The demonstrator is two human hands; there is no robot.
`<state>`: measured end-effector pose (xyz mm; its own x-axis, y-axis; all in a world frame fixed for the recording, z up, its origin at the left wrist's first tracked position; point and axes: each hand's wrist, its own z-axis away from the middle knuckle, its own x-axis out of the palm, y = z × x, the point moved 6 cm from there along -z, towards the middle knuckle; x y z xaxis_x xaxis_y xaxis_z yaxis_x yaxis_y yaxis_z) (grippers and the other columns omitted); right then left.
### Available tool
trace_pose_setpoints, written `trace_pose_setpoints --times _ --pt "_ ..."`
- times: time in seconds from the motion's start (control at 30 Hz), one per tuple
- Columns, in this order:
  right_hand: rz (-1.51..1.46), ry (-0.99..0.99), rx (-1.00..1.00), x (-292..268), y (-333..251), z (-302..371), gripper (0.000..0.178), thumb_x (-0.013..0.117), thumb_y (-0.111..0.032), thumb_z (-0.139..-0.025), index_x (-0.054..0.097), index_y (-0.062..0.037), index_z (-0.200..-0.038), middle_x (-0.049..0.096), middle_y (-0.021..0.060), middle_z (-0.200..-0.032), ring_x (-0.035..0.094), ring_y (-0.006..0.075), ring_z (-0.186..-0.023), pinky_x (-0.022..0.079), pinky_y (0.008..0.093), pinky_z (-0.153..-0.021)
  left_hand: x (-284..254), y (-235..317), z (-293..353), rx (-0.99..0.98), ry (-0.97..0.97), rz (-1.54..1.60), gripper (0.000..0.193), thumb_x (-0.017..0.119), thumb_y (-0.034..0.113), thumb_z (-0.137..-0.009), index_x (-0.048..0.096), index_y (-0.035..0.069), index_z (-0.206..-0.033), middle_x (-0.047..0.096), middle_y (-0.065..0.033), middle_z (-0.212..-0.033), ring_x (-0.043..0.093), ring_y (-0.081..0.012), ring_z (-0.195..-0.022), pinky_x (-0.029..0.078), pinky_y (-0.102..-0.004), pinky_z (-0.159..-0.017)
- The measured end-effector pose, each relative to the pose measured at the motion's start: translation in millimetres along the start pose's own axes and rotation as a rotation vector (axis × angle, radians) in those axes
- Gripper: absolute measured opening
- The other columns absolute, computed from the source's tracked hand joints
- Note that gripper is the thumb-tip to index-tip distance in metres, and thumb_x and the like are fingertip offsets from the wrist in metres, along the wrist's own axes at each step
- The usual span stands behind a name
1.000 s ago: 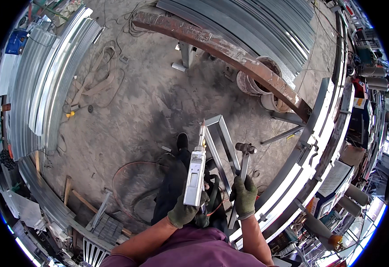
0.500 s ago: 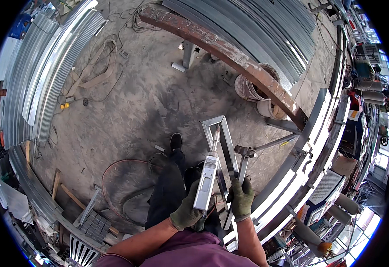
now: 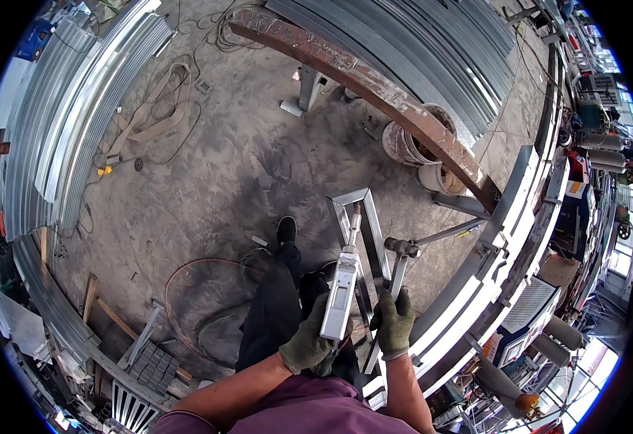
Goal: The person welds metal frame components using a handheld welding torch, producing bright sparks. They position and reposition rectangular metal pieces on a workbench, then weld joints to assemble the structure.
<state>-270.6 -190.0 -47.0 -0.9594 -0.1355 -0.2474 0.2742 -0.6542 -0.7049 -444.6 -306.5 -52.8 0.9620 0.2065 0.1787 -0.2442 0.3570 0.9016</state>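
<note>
My left hand, in a green work glove, is closed round the grip of a handheld welding gun with a silver boxy body. Its narrow nozzle reaches up to the inside of the far corner of a metal tube frame. My right hand, gloved too, is closed round the handle of a hammer, head uppermost. The frame's right-hand tube runs down against that hand; whether the fingers also grip it cannot be made out. The frame's near end is partly hidden by my hands and the gun.
Bright steel beams run along my right. Beyond stand a rusty brown beam and white buckets. Bundled metal profiles lie at the left. A hose loops on the floor by my legs. Machines and gas cylinders stand far right.
The welding gun and the tube frame have shifted slightly to the right, the hammer head a little too. Both hands keep their hold.
</note>
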Motion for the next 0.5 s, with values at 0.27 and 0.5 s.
trace_pose_setpoints --times 0.27,0.5 --pt "0.015 0.017 0.018 -1.1 2.7 -0.8 0.014 0.067 -0.021 -0.109 0.062 -0.0079 -0.105 0.057 -0.0009 -0.069 0.05 0.0081 -0.048 0.038 0.0261 -0.042 2.0 4.1 -4.5 0.003 -0.015 0.088 0.058 0.07 0.02 -0.109 0.039 0.001 -0.155 0.069 -0.0172 -0.122 0.076 -0.0282 -0.104 0.062 -0.0389 -0.091" --pt "0.011 0.002 0.001 -1.4 2.0 -2.5 0.015 0.066 -0.019 -0.11 0.065 -0.0044 -0.113 0.057 -0.0011 -0.068 0.05 0.008 -0.047 0.038 0.0262 -0.042 0.1 11.9 -8.4 0.009 -0.037 0.072 0.055 0.068 0.02 -0.11 0.04 0.003 -0.154 0.071 -0.0138 -0.116 0.076 -0.0269 -0.102 0.061 -0.0381 -0.09"
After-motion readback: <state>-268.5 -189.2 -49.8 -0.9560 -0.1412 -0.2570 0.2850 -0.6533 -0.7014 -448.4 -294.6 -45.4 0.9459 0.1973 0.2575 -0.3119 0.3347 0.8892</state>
